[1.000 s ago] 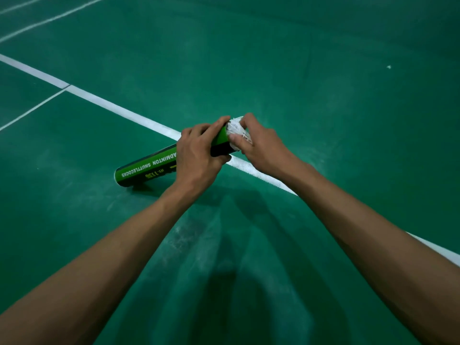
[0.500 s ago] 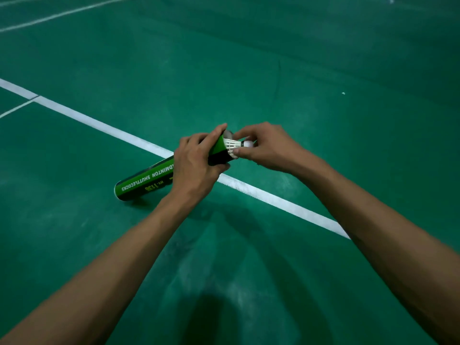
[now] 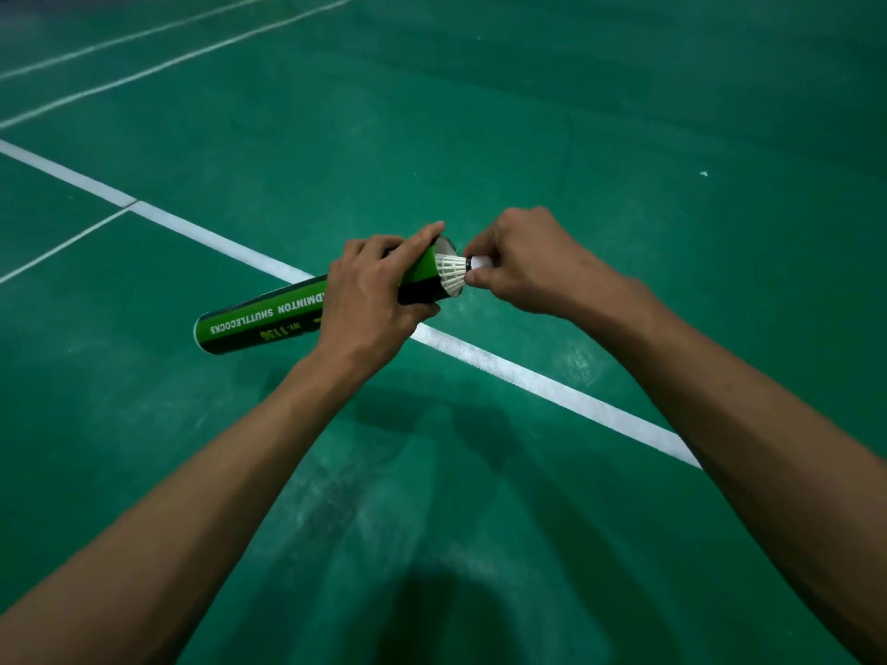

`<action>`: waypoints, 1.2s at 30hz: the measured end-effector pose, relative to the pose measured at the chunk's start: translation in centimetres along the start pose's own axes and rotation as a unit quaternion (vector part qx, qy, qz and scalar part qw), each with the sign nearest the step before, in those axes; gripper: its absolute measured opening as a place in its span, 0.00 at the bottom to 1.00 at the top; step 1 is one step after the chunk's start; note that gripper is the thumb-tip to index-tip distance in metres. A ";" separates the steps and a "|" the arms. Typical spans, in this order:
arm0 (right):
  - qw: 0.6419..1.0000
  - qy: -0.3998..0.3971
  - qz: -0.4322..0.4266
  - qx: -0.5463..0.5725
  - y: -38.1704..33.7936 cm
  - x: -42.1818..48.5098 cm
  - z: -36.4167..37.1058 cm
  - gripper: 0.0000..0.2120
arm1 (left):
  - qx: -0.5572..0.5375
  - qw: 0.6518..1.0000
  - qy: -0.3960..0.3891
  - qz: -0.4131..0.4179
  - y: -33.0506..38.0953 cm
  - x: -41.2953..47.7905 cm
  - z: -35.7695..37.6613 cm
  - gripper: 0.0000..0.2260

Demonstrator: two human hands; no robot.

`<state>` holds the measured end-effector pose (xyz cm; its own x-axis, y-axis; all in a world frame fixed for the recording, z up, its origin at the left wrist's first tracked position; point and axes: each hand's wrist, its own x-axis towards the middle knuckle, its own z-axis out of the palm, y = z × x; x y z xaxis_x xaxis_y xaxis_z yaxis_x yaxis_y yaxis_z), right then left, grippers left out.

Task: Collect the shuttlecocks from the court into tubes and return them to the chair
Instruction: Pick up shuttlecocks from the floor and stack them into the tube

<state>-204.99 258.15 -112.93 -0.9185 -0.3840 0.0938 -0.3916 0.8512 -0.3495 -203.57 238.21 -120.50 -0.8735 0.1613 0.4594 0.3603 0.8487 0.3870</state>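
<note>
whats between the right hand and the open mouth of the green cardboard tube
A white feathered shuttlecock: its skirt sits in the green cardboard tube, its cork pinched by the right hand, in the head view.

My left forearm [image 3: 192, 472] and right forearm [image 3: 744, 400] reach forward, bare, from the lower corners and converge toward the middle. My left hand [image 3: 369, 290] shows its back, its fingers [image 3: 379, 247] curled over the tube [image 3: 259, 324] near the open end, with the index finger stretched along the rim. My right hand [image 3: 533, 261] sits just beside it, thumb and fingertips pinching the cork of a shuttlecock [image 3: 453, 271] at the tube's mouth. The hands are close, not touching.
</note>
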 end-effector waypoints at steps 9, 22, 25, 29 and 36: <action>0.993 -0.061 -0.062 -0.083 -0.2 -0.2 -0.2 0.07 | -0.095 0.993 -0.054 -0.046 -0.8 -0.3 1.5 0.42; 0.994 -0.100 -0.051 -0.011 1.6 -1.3 0.2 0.14 | -0.107 0.990 -0.089 0.029 0.6 0.3 1.5 0.42; 0.995 -0.083 -0.051 0.020 1.7 -1.4 -0.3 0.17 | -0.101 0.990 -0.093 0.023 0.3 0.5 0.9 0.43; 0.998 -0.031 -0.046 0.024 2.1 -1.2 -2.3 0.16 | -0.102 0.991 -0.089 -0.001 -0.4 0.3 0.6 0.43; 0.996 -0.083 -0.037 0.008 0.1 -2.1 1.3 0.09 | -0.105 0.990 -0.091 0.028 0.4 0.0 0.7 0.42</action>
<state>-202.97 258.56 -114.39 -0.8646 -0.5013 -0.0347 -0.4564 0.8123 -0.3630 -203.65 238.88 -120.94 -0.8881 0.3091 0.3401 0.4527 0.7161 0.5313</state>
